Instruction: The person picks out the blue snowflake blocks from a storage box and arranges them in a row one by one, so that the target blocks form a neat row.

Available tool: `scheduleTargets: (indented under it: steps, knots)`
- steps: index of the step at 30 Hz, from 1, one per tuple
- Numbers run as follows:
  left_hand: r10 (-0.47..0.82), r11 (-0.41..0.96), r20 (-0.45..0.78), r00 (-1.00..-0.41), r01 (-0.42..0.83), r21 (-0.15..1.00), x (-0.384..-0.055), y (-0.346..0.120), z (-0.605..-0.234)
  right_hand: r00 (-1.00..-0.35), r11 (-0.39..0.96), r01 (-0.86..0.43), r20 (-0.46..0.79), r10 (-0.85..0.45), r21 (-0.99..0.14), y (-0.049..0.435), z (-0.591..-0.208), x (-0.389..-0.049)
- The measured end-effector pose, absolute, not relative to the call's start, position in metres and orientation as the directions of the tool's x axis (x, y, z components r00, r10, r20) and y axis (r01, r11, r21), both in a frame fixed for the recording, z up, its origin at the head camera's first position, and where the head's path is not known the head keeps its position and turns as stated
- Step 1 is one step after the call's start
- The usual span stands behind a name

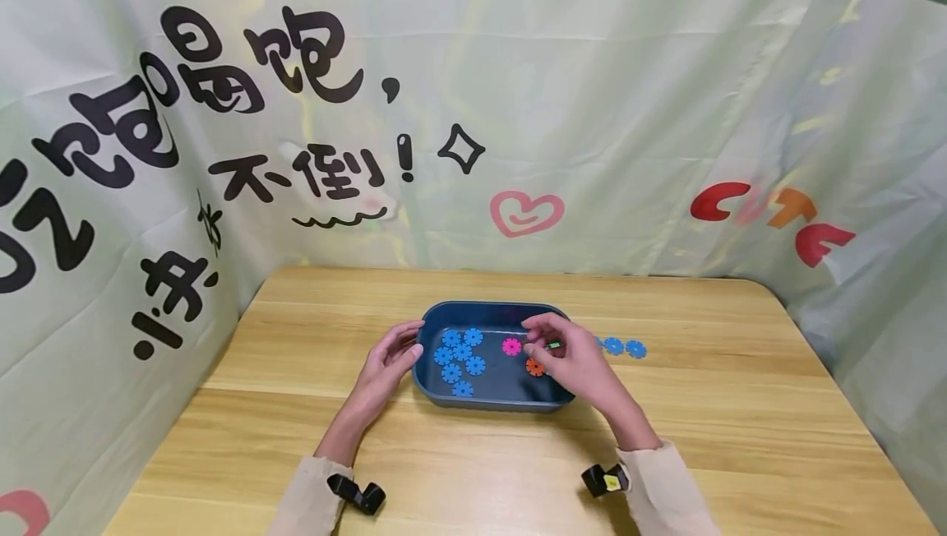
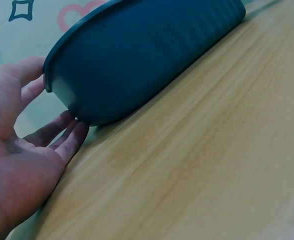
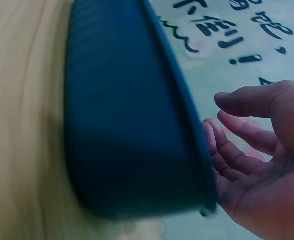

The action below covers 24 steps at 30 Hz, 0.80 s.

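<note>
A dark blue oblong basin (image 1: 491, 404) stands on the table. Several blue notched discs (image 1: 462, 352) lie together in its left half. Farther right inside are a pink notched disc (image 1: 511, 346) and an orange one (image 1: 535, 367), partly covered by the right hand. My left hand (image 1: 392, 355) rests its fingertips against the basin's left end; in the left wrist view they touch the rim and lower wall. Above the basin's right end is my right hand (image 1: 573, 355), fingers loosely bent, thumb and forefinger apart. A bit of green (image 1: 553, 345) shows between its fingers.
On the wooden table (image 1: 311, 322), a short row of blue discs (image 1: 625, 347) lies right of the basin, partly behind the right hand. A printed curtain (image 1: 592, 108) hangs behind and along both sides. Each wrist wears a small black camera (image 1: 357, 495).
</note>
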<state>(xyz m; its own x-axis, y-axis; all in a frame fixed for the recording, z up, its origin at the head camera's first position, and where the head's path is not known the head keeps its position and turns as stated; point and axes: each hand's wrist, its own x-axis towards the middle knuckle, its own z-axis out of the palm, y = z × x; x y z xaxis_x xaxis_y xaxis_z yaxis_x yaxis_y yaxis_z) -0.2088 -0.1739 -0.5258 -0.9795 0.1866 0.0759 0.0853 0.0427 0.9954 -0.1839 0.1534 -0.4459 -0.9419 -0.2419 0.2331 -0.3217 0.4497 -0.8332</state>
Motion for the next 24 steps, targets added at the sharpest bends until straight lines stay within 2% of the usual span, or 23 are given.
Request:
scheduleTargets:
  steps: [9, 24]
  knots:
    - [0.186, 0.043, 0.072, -0.98, 0.081, 0.996, -0.211, -0.173, -0.526, -0.914, 0.478, -0.371, 0.222, -0.339, -0.796, 0.126, -0.461, -0.194]
    - [0.182, 0.035, 0.065, -0.981, 0.072, 0.997, -0.21, -0.175, -0.527, -0.916, 0.616, -0.288, 0.023, -0.401, -0.733, 0.09, -0.474, -0.21]
